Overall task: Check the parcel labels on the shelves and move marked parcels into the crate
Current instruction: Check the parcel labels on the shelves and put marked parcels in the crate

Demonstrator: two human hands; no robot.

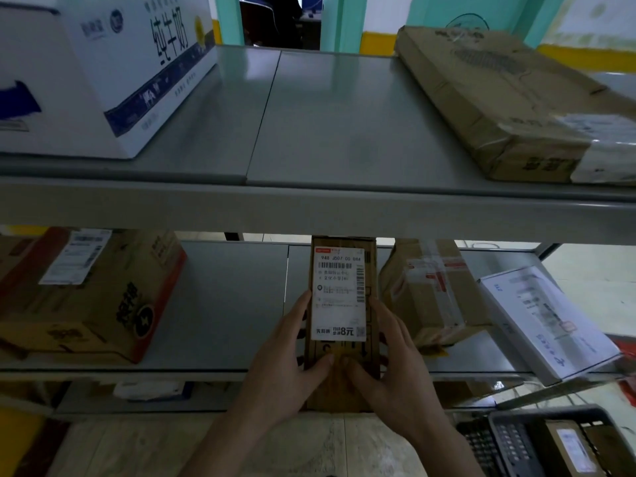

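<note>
Fingers (pixel 303 304) of both hands clamped on narrow brown parcel (pixel 342 359), left hand (pixel 292 366) and right hand (pixel 392 366) flanking it, white label (pixel 339 292) facing up, before middle shelf (pixel 223 368); crate (pixel 499 438) lower right.

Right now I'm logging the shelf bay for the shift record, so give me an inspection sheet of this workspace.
Surface: grey metal shelves, two levels in view.
Job's things: narrow brown parcel with white label facing up, held at the front of the lower shelf; dark crate on the floor at lower right, a labelled parcel already inside.
Clutter: white milk carton and flat cardboard box on the top shelf; three more boxes on the lower shelf.
Grippers: left hand and right hand grip the parcel's sides, thumbs on top.
Cables: nothing seen.
Surroundings: teal wall, doorway behind.
</note>
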